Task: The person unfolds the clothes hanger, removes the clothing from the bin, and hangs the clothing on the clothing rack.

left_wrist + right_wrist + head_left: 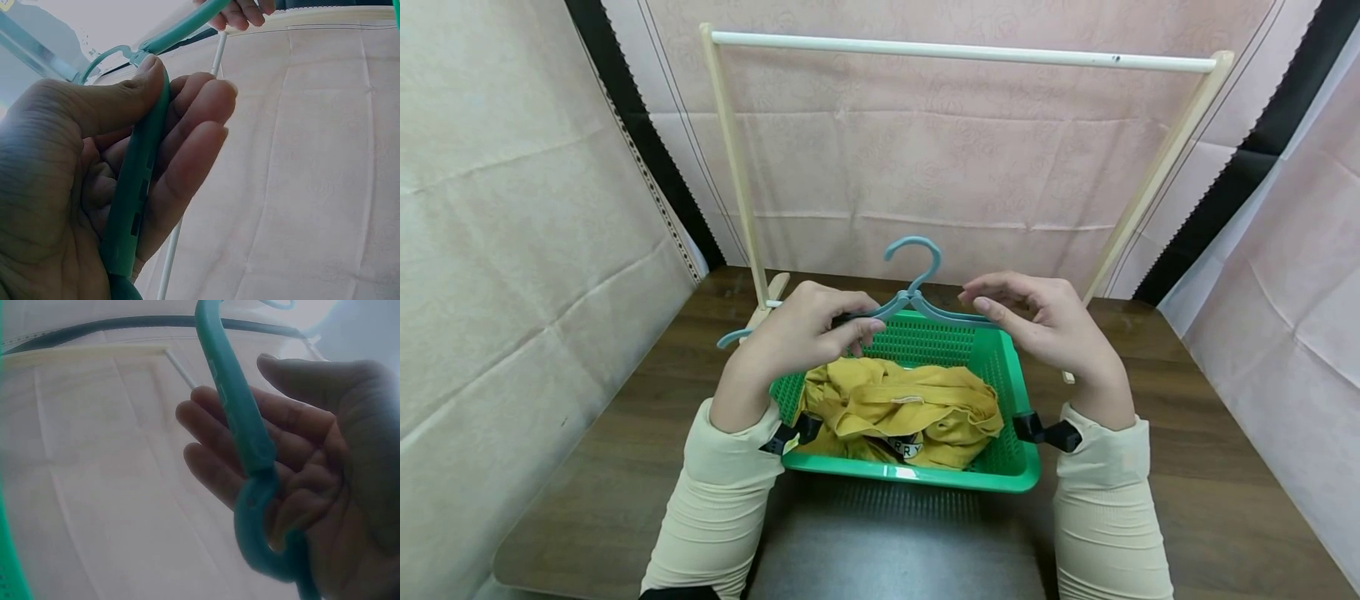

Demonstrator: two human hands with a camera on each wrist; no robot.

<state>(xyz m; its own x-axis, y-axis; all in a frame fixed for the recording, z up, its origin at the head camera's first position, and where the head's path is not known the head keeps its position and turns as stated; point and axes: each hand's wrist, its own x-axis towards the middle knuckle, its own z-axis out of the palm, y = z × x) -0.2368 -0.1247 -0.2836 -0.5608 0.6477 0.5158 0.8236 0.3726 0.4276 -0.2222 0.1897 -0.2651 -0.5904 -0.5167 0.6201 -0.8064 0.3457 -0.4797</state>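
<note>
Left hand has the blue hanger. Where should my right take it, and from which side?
Likely best by the outer part of its right arm, coming from the right: a slim bar sloping gently down toward the right hand, whose thumb stands off it. The left hand grips the opposite arm; leave the upright hook free.

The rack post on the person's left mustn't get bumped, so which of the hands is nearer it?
Left. In the head view, the left hand, gripping the hanger, appears just right of that rack post; the right hand is farther off, at the hanger's other side.
</note>
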